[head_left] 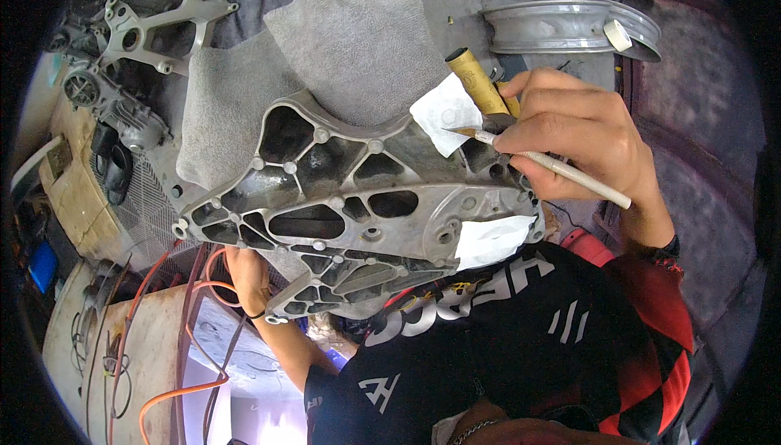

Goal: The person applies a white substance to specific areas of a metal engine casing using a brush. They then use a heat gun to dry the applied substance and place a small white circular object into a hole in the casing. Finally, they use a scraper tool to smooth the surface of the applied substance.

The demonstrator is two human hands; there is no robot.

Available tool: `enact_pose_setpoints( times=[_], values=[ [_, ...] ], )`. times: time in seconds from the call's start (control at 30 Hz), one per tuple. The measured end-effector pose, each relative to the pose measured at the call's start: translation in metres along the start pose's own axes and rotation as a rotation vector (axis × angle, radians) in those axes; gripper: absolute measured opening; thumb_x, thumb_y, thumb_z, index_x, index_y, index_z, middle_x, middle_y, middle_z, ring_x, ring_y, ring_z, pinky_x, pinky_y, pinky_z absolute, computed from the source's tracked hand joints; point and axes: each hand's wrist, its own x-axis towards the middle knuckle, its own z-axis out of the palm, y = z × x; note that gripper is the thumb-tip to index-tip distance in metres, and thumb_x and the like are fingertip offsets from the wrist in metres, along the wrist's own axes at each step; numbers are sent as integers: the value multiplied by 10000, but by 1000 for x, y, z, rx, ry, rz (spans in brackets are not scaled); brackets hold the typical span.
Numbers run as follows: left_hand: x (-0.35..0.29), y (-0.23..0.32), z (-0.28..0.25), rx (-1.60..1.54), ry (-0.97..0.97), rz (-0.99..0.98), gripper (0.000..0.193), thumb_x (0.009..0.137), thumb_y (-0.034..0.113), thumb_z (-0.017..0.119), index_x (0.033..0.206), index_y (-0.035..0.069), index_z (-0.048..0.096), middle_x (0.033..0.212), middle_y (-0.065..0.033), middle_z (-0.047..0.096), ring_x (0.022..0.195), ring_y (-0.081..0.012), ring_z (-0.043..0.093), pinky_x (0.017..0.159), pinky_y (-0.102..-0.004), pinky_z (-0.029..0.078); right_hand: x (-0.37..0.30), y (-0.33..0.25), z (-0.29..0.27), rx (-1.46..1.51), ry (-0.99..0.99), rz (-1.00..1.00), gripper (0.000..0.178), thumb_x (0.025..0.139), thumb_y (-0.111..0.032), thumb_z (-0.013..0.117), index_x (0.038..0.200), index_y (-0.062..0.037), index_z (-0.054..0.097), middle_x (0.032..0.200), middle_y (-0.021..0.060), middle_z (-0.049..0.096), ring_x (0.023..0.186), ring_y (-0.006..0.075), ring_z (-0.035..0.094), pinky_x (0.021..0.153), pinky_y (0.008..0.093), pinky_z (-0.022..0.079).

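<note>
A large grey cast-metal engine part [350, 201], ribbed and full of openings, fills the middle. My right hand [582, 124] is closed around a craft knife [569, 175] with a pale handle. Its pointed tip lies at a white patch [447, 115] on the part's upper right. A second white patch [492, 242] covers a spot at the lower right. Just behind the blade, by my right fingers, is a dark-yellow cylinder [476, 79]. My left hand [244, 270] reaches up behind the lower left of the part, its fingers hidden.
Grey padded cloth [358, 38] lies behind the part. A metal bracket [167, 26] and an engine casing [122, 103] are at the left. Wheel rims [553, 26] stand at the upper right, a white tape roll [617, 36] on one. Orange hoses [191, 335] hang at the lower left.
</note>
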Motion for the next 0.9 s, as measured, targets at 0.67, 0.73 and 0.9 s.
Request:
enact_pose_setpoints(
  times=[0.67,0.73,0.9],
  values=[
    [-5,6,11,39,35,6,294,910,77,549,1182,-35,558,1058,-74,627,917,-156,596,781,-271,473,20,33,-26,215,-257,124,74,675,-61,644,745,-39,635,714,146,639,585,218,564,510,317,407],
    [-5,6,7,59,48,-11,298,909,74,543,1186,-35,555,1060,-74,626,919,-157,595,786,-270,471,28,36,-28,223,-229,30,92,671,-54,649,760,-35,642,708,144,633,592,221,575,510,320,411],
    [-6,5,7,78,62,-21,299,907,59,530,1192,-31,548,1065,-73,622,913,-156,594,784,-269,470,46,34,-30,247,-191,-111,99,692,-51,660,777,-3,643,694,144,626,595,239,588,534,340,450]
  ],
)
